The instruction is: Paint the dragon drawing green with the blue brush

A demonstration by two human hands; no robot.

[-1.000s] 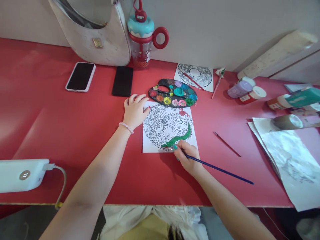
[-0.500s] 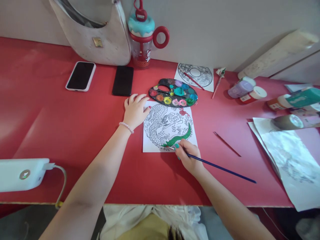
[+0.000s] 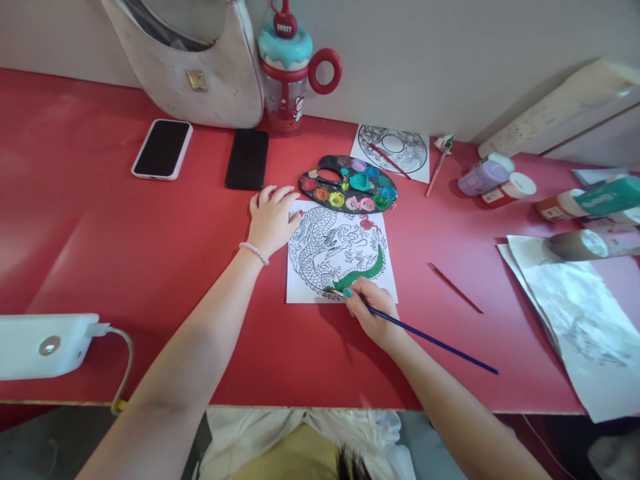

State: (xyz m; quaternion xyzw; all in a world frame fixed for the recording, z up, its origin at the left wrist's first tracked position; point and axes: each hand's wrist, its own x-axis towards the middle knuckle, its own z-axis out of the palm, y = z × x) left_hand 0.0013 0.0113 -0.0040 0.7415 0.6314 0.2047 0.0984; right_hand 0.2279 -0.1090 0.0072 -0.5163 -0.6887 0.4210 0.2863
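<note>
A white sheet with a printed dragon drawing lies on the red table. Part of the dragon's body is painted green, and a small patch at the upper right is red. My right hand grips a long blue paintbrush, its tip touching the lower edge of the green part. My left hand lies flat with fingers spread, its thumb on the sheet's left edge. Just behind the sheet sits a black paint palette with several colours in its wells.
Behind the palette lies a second printed sheet with a red brush on it. A thin brush and several paint bottles are to the right, beside loose papers. Two phones, a handbag, a cup and a power bank stand left.
The blue brush's tip has shifted slightly left along the lower green part, and its back end has swung a little toward me. My left hand stays in place on the sheet.
</note>
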